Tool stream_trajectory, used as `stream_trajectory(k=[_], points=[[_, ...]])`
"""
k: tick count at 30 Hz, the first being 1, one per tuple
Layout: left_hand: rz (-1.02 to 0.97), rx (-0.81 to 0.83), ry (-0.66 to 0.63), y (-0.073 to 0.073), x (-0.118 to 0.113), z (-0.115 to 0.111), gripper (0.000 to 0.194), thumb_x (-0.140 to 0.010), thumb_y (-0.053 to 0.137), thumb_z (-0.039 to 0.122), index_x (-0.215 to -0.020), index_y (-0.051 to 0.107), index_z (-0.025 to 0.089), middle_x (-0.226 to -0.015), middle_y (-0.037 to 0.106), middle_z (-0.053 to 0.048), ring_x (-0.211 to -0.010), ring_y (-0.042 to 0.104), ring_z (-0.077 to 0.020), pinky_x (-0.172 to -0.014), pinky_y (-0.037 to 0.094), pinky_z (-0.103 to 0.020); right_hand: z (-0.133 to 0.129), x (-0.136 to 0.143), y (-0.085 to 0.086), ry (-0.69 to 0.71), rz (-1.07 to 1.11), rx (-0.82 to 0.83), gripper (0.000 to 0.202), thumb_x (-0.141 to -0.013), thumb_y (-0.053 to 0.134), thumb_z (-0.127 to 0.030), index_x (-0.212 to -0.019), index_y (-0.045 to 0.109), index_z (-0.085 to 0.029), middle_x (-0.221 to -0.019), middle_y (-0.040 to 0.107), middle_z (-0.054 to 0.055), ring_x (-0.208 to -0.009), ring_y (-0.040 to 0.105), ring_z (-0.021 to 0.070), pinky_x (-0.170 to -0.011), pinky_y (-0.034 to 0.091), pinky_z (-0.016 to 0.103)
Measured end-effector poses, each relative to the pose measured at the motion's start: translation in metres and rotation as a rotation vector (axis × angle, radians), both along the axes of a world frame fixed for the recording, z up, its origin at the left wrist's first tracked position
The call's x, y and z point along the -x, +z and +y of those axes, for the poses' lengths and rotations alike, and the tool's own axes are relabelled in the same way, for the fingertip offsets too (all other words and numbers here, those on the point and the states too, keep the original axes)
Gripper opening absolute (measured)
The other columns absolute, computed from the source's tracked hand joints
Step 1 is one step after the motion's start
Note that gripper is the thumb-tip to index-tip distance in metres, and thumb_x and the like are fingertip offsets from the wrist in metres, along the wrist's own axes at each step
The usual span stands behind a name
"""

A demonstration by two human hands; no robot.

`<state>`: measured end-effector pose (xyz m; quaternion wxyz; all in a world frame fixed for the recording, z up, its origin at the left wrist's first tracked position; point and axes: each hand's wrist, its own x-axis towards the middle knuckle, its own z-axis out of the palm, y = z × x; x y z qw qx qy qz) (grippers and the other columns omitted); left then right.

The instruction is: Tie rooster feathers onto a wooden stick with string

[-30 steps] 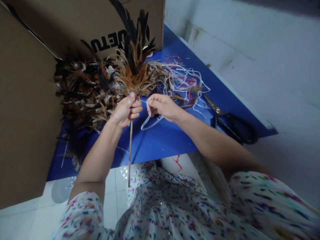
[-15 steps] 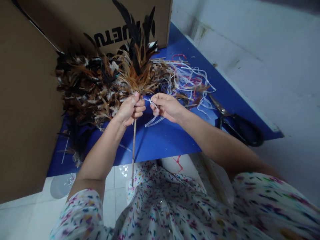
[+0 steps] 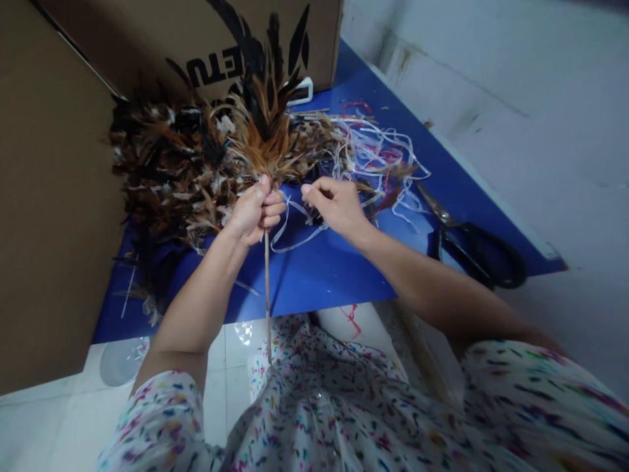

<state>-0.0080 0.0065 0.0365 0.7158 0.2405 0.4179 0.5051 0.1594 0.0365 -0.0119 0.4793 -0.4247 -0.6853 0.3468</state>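
Note:
My left hand [image 3: 258, 208] is closed around a thin stick [image 3: 267, 282] at the base of an upright bunch of brown and black feathers [image 3: 265, 131]. A clear ribbon [image 3: 299, 246] hangs in a loop from beside that hand down over the blue table. Just to the right, my right hand [image 3: 334, 202] is closed, thumb and fingertips pinched together; whatever is between them is too small to make out. Behind my left hand lies a wide heap of brown, black and whitish feathers [image 3: 167, 170].
Black-handled scissors [image 3: 472, 246] lie at the right of the blue table [image 3: 334, 275]. Tangled white and red ribbons [image 3: 388, 154] lie behind my right hand. Cardboard boxes [image 3: 49, 196] stand left and behind, near a white frame-like object [image 3: 303, 90]. A wall rises at right.
My right hand has moved slightly right and turned palm down. The ribbon loop it pinched before now hangs lower and looser. My left hand still grips the stick, whose lower end has shifted slightly right.

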Motion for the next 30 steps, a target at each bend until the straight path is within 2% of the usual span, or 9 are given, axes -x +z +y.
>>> stream_trajectory(k=[2,6,11,14,18,21,24,27,30], points=[[0.006,-0.005,0.009,0.000,-0.001,-0.001,0.039,-0.087,0.065,0.048,-0.077,0.044,0.017,-0.056,0.034,0.009,-0.036,0.026,0.0014,-0.032,0.013,-0.010,-0.010,0.001,0.007,0.029,-0.033,-0.024,0.036,-0.090,0.058,-0.043,-0.063,0.058,-0.019,-0.060,0.053,-0.001,-0.060,0.045,0.0119,-0.063,0.037,0.030],[-0.011,-0.006,0.029,0.001,0.000,-0.001,0.039,-0.086,0.067,0.048,-0.076,0.044,0.018,-0.055,0.034,0.009,-0.036,0.026,0.0013,-0.031,0.013,-0.010,-0.020,0.004,0.011,0.042,0.025,-0.073,0.012,-0.083,0.064,-0.031,-0.079,0.063,-0.020,-0.076,0.062,0.001,-0.071,0.054,0.0135,-0.070,0.043,0.029],[-0.017,0.013,0.037,0.001,0.000,-0.002,0.037,-0.087,0.067,0.047,-0.077,0.045,0.017,-0.056,0.034,0.009,-0.036,0.026,0.0012,-0.031,0.013,-0.011,-0.010,0.006,-0.003,0.201,0.074,0.111,0.014,-0.077,0.069,-0.029,-0.084,0.065,-0.018,-0.076,0.065,0.001,-0.069,0.057,0.0137,-0.070,0.047,0.031],[-0.015,0.002,0.032,0.001,-0.001,-0.002,0.036,-0.088,0.065,0.045,-0.077,0.046,0.017,-0.056,0.033,0.009,-0.036,0.025,0.0011,-0.031,0.014,-0.010,-0.001,0.003,-0.003,0.121,0.076,0.036,0.008,-0.078,0.066,-0.023,-0.085,0.066,-0.018,-0.078,0.065,0.001,-0.071,0.057,0.0138,-0.073,0.047,0.032],[-0.048,-0.028,0.022,0.002,0.000,-0.002,0.036,-0.089,0.065,0.044,-0.075,0.045,0.017,-0.055,0.033,0.009,-0.036,0.024,0.0012,-0.031,0.013,-0.010,-0.001,-0.020,0.021,-0.051,0.038,-0.086,0.007,-0.082,0.062,-0.020,-0.087,0.067,-0.018,-0.082,0.065,0.002,-0.074,0.059,0.0139,-0.074,0.046,0.031],[-0.062,-0.019,0.030,0.002,0.000,-0.001,0.038,-0.088,0.065,0.046,-0.074,0.044,0.017,-0.055,0.033,0.009,-0.036,0.024,0.0011,-0.030,0.012,-0.011,-0.017,-0.057,0.046,-0.143,-0.167,-0.144,0.012,-0.085,0.059,-0.022,-0.093,0.067,-0.018,-0.086,0.068,0.002,-0.076,0.061,0.0135,-0.074,0.046,0.030],[-0.069,-0.009,0.040,0.004,0.001,-0.001,0.040,-0.087,0.064,0.050,-0.074,0.045,0.018,-0.054,0.033,0.009,-0.035,0.023,0.0006,-0.030,0.012,-0.012,-0.044,-0.103,0.056,-0.246,-0.551,-0.173,0.015,-0.086,0.059,-0.021,-0.097,0.068,-0.017,-0.093,0.071,0.006,-0.080,0.064,0.0150,-0.077,0.047,0.030],[-0.101,-0.014,0.042,0.004,0.003,0.000,0.041,-0.087,0.063,0.053,-0.074,0.045,0.018,-0.054,0.034,0.009,-0.035,0.023,0.0004,-0.029,0.013,-0.013,-0.067,-0.143,0.047,-0.383,-1.075,-0.079,0.022,-0.087,0.063,-0.023,-0.108,0.067,-0.017,-0.109,0.070,0.014,-0.101,0.064,0.0260,-0.081,0.045,0.035],[-0.138,-0.022,0.039,0.004,0.007,0.001,0.040,-0.088,0.062,0.053,-0.075,0.046,0.018,-0.053,0.034,0.009,-0.035,0.023,-0.0001,-0.029,0.013,-0.014,-0.079,-0.174,0.028,-0.387,-1.344,0.099,0.032,-0.090,0.063,-0.032,-0.118,0.062,-0.017,-0.114,0.067,0.018,-0.103,0.064,0.0308,-0.078,0.047,0.039]])
